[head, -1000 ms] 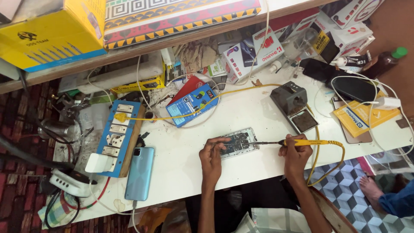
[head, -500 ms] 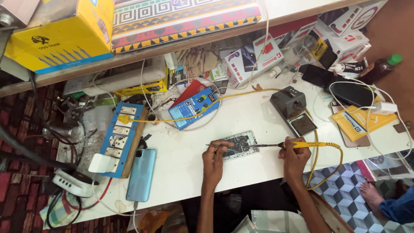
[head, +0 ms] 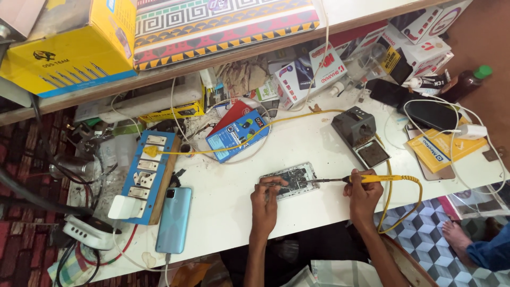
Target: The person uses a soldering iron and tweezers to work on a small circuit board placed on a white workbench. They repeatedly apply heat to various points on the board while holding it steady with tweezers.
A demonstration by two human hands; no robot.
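The left hand (head: 265, 199) pinched the near edge of an opened phone (head: 291, 179), its circuitry bared, lying flat on the white table (head: 228, 212). The right hand (head: 364, 192) gripped a yellow-handled soldering iron (head: 366, 179), tip touching the phone's right side.
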